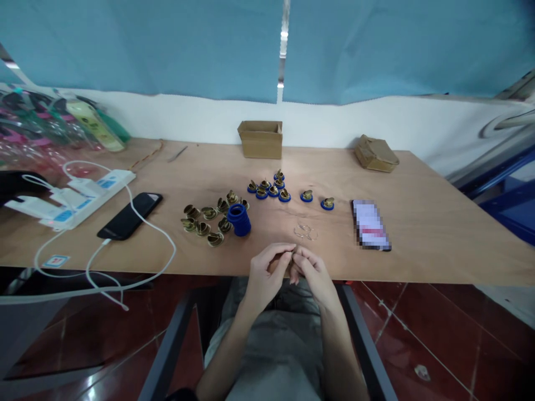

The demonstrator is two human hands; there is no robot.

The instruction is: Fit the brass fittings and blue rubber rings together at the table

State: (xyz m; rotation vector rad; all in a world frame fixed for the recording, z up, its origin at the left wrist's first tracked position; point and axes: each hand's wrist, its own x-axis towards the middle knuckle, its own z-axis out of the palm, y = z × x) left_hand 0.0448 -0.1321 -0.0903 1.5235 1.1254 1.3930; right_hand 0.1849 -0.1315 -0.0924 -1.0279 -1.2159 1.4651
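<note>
My left hand (267,275) and my right hand (315,275) meet at the table's front edge, fingertips pinched together. Whatever small piece they hold between them is almost fully covered by the fingers. Just beyond the hands lie thin wire rings (306,232). A stack of blue rings (239,220) stands to the left, beside a cluster of brass-coloured fittings with pale bases (215,239). Farther back sits a group of similar brass fittings seated in blue rings (285,195). Two more, a nearer one (327,204) and another (306,195), are set apart to the right.
A phone with a lit screen (370,225) lies at right. On the left are a dark phone (130,216) on a white cable, a power strip (90,197) and several bottles (94,123). An open cardboard box (262,146) and a wrapped brown packet (376,153) stand by the wall.
</note>
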